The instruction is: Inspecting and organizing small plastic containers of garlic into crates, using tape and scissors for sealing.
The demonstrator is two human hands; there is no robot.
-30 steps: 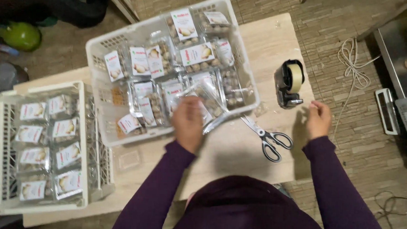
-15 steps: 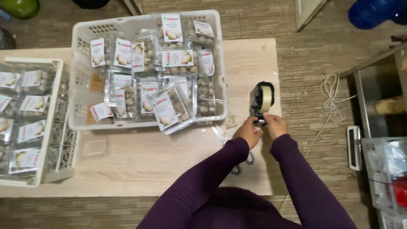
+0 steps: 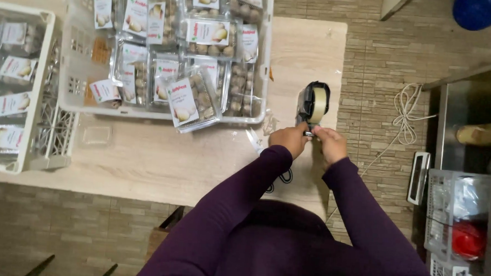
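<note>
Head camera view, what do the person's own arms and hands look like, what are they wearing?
Both arms are covered by long, dark purple sleeves of a plain knit-like top, reaching to the wrists. The left hand and right hand are bare: no gloves, and no rings or watch that can be made out.

Your sleeves [image 3: 242, 209] are deep purple. The tape dispenser [image 3: 312, 105] you face is black, its roll pale cream. The worktop [image 3: 162, 156] shows light wood grain. The crate [image 3: 252, 117] is white; its packets [image 3: 184, 99] carry white labels with red and green marks.
</note>
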